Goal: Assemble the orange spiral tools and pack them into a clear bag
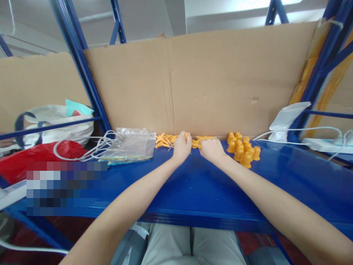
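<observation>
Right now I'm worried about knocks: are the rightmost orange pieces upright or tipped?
Upright, at least in front: the orange pieces stand flared ends down on the table.

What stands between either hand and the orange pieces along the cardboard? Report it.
Nothing visible: the left hand and the right hand are both at the orange pieces, with no other object between.

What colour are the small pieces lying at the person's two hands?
The small pieces are yellow-orange; this shows best in the head view.
</observation>
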Available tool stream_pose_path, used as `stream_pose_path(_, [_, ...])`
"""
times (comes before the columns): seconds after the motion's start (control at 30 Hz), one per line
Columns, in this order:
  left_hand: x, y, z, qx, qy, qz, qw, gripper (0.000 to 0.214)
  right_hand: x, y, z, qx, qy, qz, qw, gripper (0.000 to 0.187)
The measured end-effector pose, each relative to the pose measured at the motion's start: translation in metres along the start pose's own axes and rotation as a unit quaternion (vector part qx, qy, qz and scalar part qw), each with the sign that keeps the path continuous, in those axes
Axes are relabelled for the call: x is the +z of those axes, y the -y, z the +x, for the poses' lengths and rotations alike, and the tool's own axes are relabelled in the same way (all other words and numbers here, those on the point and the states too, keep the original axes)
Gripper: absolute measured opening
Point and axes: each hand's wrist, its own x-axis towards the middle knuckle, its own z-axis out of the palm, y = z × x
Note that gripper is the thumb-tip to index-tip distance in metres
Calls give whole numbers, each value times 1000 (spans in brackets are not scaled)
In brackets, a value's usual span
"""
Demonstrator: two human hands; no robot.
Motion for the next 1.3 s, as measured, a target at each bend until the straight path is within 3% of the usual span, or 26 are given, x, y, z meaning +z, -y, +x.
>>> stream_pose_path(0.23, [-4, -4, -8, 42, 2, -5, 999, 26, 0, -3, 0, -9, 38, 37, 999, 31])
stream_pose_path(0.53, [-6, -6, -11, 108, 39, -19, 993, 26, -5, -14, 3, -89, 111, 131, 981, 20])
stream_pose_path(0.73, [-1, -6, 0, 16, 15, -10, 1000, 29, 1, -16, 4, -68, -9, 47, 997, 32])
stream_pose_path(0.9, [-1, -5, 2, -25, -1, -12, 1000, 34, 1, -12, 1, -62, 2, -3, 998, 30])
stream_pose_path(1.03, [-4, -6, -3, 16, -3, -7, 1000, 31, -2, -12, 2, -58, 24, 16, 998, 29])
stream_pose_path(1.2, [-7, -5, -8, 102, 5, -6, 995, 26, -3, -14, 4, -105, 88, 102, 985, 24])
stream_pose_path(1.3, [-6, -4, -6, 110, 21, -9, 994, 26, 0, -16, 5, -110, 89, 132, 981, 22])
